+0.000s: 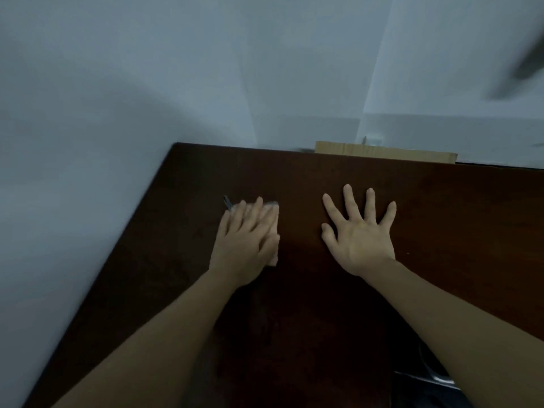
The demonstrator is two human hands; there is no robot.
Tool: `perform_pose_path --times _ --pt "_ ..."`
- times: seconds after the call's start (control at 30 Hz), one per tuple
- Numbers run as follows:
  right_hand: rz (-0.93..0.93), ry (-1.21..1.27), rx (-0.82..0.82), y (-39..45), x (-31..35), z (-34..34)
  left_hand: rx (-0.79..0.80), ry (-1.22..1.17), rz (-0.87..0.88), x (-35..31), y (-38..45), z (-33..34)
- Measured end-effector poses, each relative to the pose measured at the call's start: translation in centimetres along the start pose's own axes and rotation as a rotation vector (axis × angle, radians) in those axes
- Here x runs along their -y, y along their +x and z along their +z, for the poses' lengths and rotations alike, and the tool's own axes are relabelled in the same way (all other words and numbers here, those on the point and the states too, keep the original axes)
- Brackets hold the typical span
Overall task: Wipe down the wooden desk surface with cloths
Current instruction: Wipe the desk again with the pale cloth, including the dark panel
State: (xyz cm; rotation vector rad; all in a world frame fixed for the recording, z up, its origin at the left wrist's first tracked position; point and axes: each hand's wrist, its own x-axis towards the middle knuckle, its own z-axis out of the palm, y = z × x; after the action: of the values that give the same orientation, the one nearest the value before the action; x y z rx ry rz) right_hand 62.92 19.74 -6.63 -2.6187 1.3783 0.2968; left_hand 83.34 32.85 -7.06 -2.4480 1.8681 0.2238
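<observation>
The dark brown wooden desk point(441, 219) fills the lower half of the view. My left hand point(245, 240) lies flat with straight fingers on a small pale cloth point(274, 257), pressing it to the desk. Most of the cloth is hidden under the hand; pale edges show at the fingertips and by the thumb. My right hand point(360, 231) rests palm down on the bare wood to the right, fingers spread wide, with nothing under it.
A white wall point(88, 142) runs along the desk's left edge and behind it. A light cardboard piece point(382, 153) stands behind the far edge. A dark blurred object point(524, 69) shows at the top right. Something dark with a metal part point(438, 378) lies at the near right.
</observation>
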Motion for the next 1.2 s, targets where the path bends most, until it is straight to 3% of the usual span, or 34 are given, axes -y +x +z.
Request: perform_pose_path --times 0.27,0.47,0.57,0.83,0.97,1.2 --pt "-0.019 0.002 -0.016 0.2 -0.2 0.2 -0.008 -0.06 -0.084 -0.6 2.3 -0.1" --pt "0.0 0.0 0.002 0.1 0.0 -0.1 0.088 -0.01 0.2 -1.8 -5.1 -0.2" --pt "0.013 -0.008 -0.005 0.1 0.0 0.0 0.087 -0.013 0.277 0.1 -5.0 0.0" --pt "0.029 -0.034 -0.025 0.5 -0.3 0.7 0.016 -0.003 0.01 3.5 8.1 -1.2" --pt "0.024 -0.046 -0.017 0.4 -0.2 0.5 0.01 -0.031 -0.05 2.7 9.9 -1.5" --pt "0.078 -0.025 0.045 0.6 1.1 -0.9 0.034 -0.026 0.252 2.5 0.9 -0.9"
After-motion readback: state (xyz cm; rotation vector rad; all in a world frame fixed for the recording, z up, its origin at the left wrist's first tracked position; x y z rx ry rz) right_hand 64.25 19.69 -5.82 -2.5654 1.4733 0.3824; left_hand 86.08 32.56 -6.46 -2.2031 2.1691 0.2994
